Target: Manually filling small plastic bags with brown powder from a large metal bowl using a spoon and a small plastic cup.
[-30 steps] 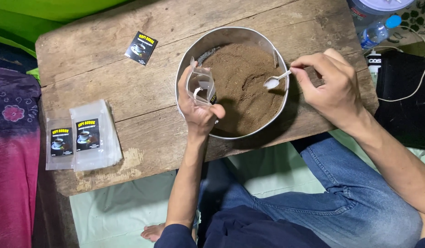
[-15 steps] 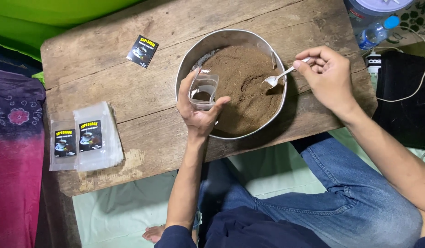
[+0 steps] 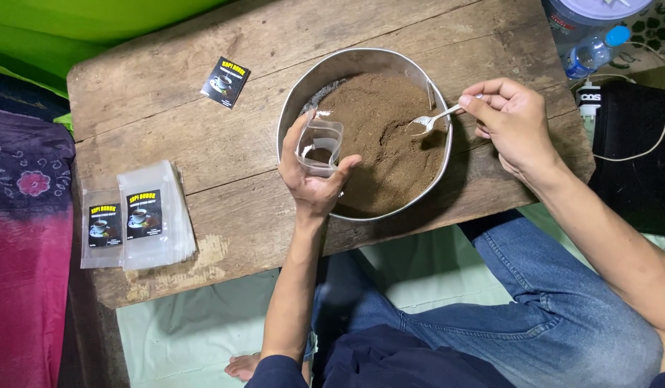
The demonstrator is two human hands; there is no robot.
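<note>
a stack of clear labelled pouches (image 3: 156,214) is laid at the left end of the worn wooden table (image 3: 203,136), with a single smaller pouch (image 3: 102,228) just beside it; a loose black label (image 3: 225,82) is seen near the far edge; a blue-capped plastic bottle (image 3: 595,52) is placed off the right end, near a white cable (image 3: 645,108).

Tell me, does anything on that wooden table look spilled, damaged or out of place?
No powder shows spilled: it all sits in the metal bowl. One black label lies alone and askew, apart from the stack of clear pouches. The table is cracked, with a pale worn patch near its front edge.
</note>
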